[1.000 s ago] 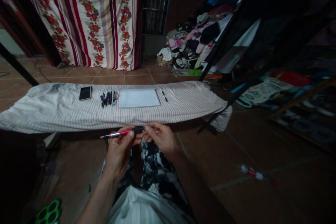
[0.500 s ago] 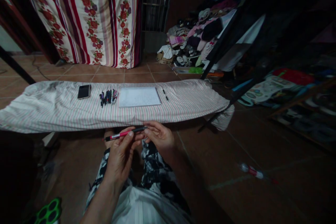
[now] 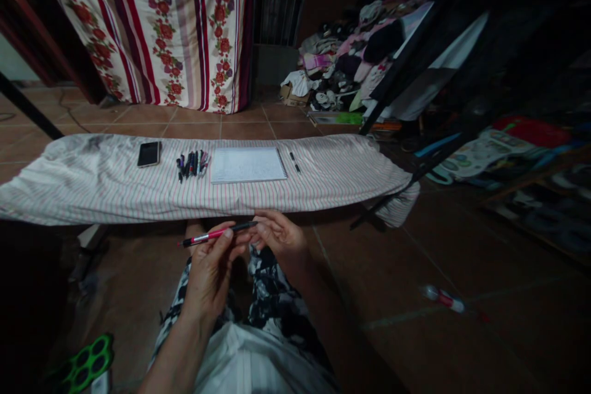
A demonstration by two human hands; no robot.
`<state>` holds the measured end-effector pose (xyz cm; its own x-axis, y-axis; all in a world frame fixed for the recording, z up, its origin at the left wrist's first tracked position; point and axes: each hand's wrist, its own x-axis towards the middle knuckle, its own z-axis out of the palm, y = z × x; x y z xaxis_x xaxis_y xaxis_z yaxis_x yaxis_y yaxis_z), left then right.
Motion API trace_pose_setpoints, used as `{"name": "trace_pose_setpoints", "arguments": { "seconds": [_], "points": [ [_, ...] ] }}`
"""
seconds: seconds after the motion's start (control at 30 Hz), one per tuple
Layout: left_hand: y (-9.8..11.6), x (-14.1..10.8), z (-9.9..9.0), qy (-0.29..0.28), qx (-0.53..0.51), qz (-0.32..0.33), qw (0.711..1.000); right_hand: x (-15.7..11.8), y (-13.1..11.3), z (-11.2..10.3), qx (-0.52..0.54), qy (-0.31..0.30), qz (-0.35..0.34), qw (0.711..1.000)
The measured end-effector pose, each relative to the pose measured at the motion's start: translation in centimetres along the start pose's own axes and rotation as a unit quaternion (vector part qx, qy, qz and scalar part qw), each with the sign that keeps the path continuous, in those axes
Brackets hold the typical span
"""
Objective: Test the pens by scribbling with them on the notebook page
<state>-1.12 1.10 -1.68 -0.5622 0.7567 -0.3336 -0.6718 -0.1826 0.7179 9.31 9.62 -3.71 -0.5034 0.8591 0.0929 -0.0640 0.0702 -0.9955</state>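
Observation:
A red and black pen (image 3: 210,236) lies level across both my hands, above my lap. My left hand (image 3: 215,261) pinches its middle between thumb and fingers. At the pen's dark right end, my right hand (image 3: 282,243) closes its thumb and fingers on the tip. Beyond the hands, an open spiral notebook (image 3: 248,165) rests on a cloth-covered table (image 3: 124,197). Several pens (image 3: 191,164) lie in a group left of the notebook, and a dark pen (image 3: 295,162) lies apart on its right.
A phone (image 3: 149,154) lies on the table's left part. Dark metal poles (image 3: 383,95) rise by the table ends. Heaped clothes (image 3: 355,55) fill the back right. On the floor are a bottle (image 3: 444,298) at right and a green object with round holes (image 3: 90,362) at lower left.
The camera view has shifted slightly, so the table sits a little higher in the picture. Both hands keep the same hold on the pen.

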Motion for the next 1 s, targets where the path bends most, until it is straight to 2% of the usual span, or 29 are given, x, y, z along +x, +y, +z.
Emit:
{"name": "trace_pose_setpoints", "arguments": {
  "seconds": [0.37,0.57,0.73,0.9,1.0],
  "points": [
    [-0.2,0.3,-0.4,-0.016,0.023,-0.003,1.0,0.3,1.1,-0.1,-0.02,0.03,0.001,0.999],
    [0.0,0.3,-0.2,-0.011,0.011,-0.008,1.0,0.2,0.8,0.3,0.025,0.013,0.003,1.0],
    [0.0,0.3,0.1,-0.004,0.005,-0.016,1.0,0.2,0.8,0.4,0.004,0.029,0.008,1.0],
    [0.1,0.5,0.1,0.008,-0.007,-0.027,1.0,0.5,0.9,0.9,0.064,0.016,0.017,0.998],
    [0.2,0.6,0.2,0.012,-0.008,-0.036,0.999,0.6,0.9,1.1,0.066,0.019,0.018,0.997]
  ]
}}
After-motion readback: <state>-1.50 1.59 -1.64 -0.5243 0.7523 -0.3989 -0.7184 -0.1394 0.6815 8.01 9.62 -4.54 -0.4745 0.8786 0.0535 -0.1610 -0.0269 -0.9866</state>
